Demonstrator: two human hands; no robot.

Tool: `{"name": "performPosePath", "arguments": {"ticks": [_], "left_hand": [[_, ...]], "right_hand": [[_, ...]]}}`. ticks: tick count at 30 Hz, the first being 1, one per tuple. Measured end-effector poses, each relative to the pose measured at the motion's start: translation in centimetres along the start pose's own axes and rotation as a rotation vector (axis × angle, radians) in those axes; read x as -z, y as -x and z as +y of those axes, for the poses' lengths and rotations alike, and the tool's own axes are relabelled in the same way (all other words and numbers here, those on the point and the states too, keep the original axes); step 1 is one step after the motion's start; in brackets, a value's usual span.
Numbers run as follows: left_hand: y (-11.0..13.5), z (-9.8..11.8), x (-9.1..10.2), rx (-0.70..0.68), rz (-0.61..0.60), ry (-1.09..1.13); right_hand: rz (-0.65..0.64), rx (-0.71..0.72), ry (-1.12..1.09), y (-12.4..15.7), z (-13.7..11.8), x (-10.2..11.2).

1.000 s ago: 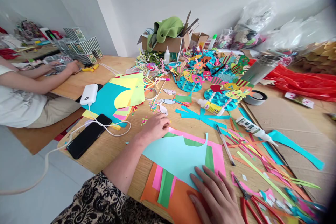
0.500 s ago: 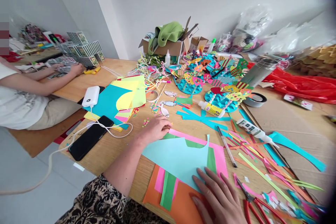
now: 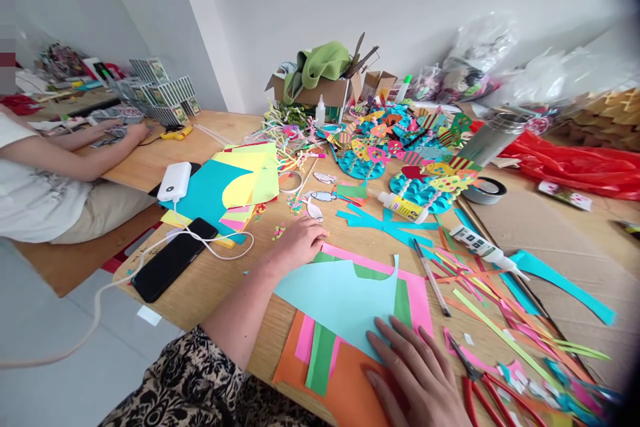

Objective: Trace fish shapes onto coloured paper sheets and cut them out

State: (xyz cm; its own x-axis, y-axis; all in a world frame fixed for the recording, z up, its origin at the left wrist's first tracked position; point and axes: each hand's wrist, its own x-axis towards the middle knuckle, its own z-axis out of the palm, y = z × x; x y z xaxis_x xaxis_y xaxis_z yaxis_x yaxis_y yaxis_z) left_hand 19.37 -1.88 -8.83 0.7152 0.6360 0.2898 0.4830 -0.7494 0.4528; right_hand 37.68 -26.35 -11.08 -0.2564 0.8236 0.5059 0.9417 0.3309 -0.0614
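My left hand (image 3: 303,240) rests at the upper left corner of the paper stack, its fingers curled together; what they grip, if anything, is hidden. Spread out flat, my right hand (image 3: 415,370) presses on the lower right of a light blue sheet (image 3: 335,300) with a cut-out upper edge. Beneath that sheet lie pink paper (image 3: 420,293), green paper (image 3: 403,307) and orange paper (image 3: 350,387). A pen (image 3: 433,280) lies just right of the stack. Red-handled scissors (image 3: 480,377) lie beside my right hand, blades pointing away from me.
Paper strips (image 3: 505,307), a glue tube (image 3: 480,245) and a yellow-labelled glue bottle (image 3: 403,207) lie right. Paper fish decorations (image 3: 415,160) and a cardboard box (image 3: 330,90) stand behind. A phone (image 3: 175,260), power bank (image 3: 174,181) and coloured sheets (image 3: 200,193) lie left, near a co-worker (image 3: 45,173).
My hands and the paper stack stay almost where they were. The view has shifted very slightly, and the co-worker's hands have moved a little to the left.
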Motion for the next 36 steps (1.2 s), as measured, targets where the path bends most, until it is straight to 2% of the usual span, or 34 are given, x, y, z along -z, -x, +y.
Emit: {"name": "performPosePath", "arguments": {"ticks": [9, 13, 17, 19, 22, 25, 29, 31, 36], "left_hand": [[-0.2, 0.1, -0.1, 0.034, 0.02, -0.004], [-0.1, 0.4, 0.7, 0.07, 0.052, -0.042], [0.5, 2.5, 2.1, -0.001, 0.124, -0.067], [1.2, 4.3, 2.8, -0.082, 0.097, -0.051], [2.9, 6.9, 3.0, -0.182, -0.019, -0.08], [5.2, 8.9, 2.4, -0.234, -0.088, -0.158], [8.1, 10.4, 0.9, -0.216, -0.018, -0.147], [9.3, 10.9, 0.1, -0.225, -0.01, -0.089], [10.8, 11.1, -1.5, -0.23, -0.085, -0.042]], "right_hand": [[-0.005, 0.019, 0.009, -0.6, -0.2, 0.6], [-0.026, 0.004, 0.001, -0.5, -0.4, 0.7], [-0.045, -0.046, -0.018, -0.3, -0.8, 0.7], [-0.066, -0.07, -0.032, -0.2, -0.9, 0.7], [-0.096, -0.107, -0.049, -0.2, -1.1, 0.8], [-0.118, -0.132, -0.063, -0.2, -1.3, 0.9], [-0.149, -0.165, -0.087, -0.2, -1.5, 1.2], [-0.166, -0.184, -0.106, -0.3, -1.7, 1.4], [-0.175, -0.213, -0.153, -0.7, -1.9, 1.6]]}}
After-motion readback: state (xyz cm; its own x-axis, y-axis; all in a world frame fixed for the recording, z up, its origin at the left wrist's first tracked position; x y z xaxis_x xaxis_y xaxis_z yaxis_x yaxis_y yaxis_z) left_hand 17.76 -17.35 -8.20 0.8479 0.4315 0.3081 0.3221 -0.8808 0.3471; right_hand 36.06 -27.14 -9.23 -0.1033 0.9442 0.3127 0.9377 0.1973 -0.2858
